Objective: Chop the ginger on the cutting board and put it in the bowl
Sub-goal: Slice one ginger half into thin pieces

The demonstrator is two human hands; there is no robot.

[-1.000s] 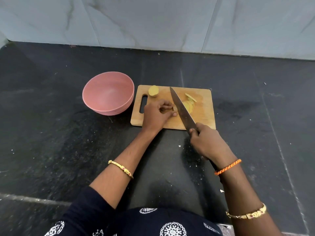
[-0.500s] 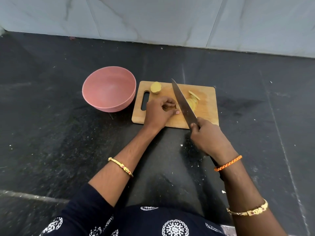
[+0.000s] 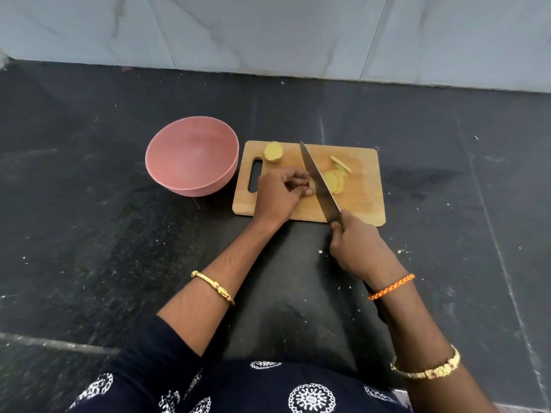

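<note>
Landmark: wooden cutting board (image 3: 360, 204), lying flat on the dark stone counter (image 3: 89, 234), its handle slot on the left end.
Left hand (image 3: 278, 195): rests on the board's left-centre, just right of the handle slot; fingers curled down tightly around the ginger piece (image 3: 313, 186) being cut, of which only a small pale end shows at the fingertips, against the blade.
Right hand (image 3: 359, 248): off the board's near edge, at its right-centre; fingers wrapped fully round the knife handle, which is hidden in the fist, with a dark end showing behind the wrist.
Knife (image 3: 319, 183): blade runs from the near edge of the board diagonally to its far edge, tip pointing away, edge down beside the left fingertips.
Ginger slices (image 3: 337, 180): a row of thin yellow rounds overlapping on the board just right of the blade, with one slice (image 3: 340, 163) lying apart toward the far right.
Ginger chunk (image 3: 273, 152): uncut, at the board's far-left corner, above the handle slot.
Pink bowl (image 3: 190, 177): upright on the counter just left of the board, close to its left edge; nothing visible inside.
Wall (image 3: 268, 31): pale marble tiles, well beyond the board's far edge.
</note>
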